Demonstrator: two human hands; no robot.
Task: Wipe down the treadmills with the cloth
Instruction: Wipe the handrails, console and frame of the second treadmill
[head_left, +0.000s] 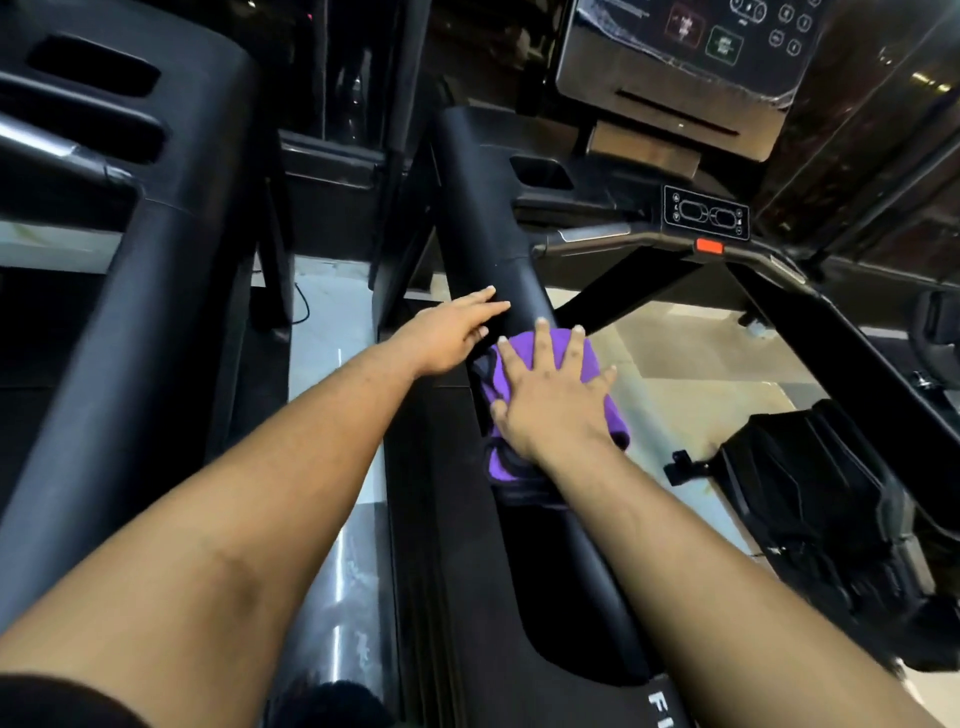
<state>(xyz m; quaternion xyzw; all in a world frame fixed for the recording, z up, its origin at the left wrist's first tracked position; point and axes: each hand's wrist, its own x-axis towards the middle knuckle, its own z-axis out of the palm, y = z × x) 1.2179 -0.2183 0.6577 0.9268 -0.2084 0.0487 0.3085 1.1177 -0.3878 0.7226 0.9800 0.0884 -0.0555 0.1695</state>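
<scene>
A purple cloth (524, 347) lies on the black padded left handrail (483, 218) of the treadmill in front of me. My right hand (553, 395) presses flat on the cloth with its fingers spread. Just to the left, my left hand (453, 332) rests on the same rail, fingers straight and pointing along it. The cloth's lower part hangs down the rail's side under my right wrist.
The treadmill's console (691, 57) stands at the top right, with a control panel (706, 213) and red stop button (709, 246) on the crossbar. A second treadmill's black handrail (156, 291) runs along the left. A black bag (810, 493) lies on the tiled floor at right.
</scene>
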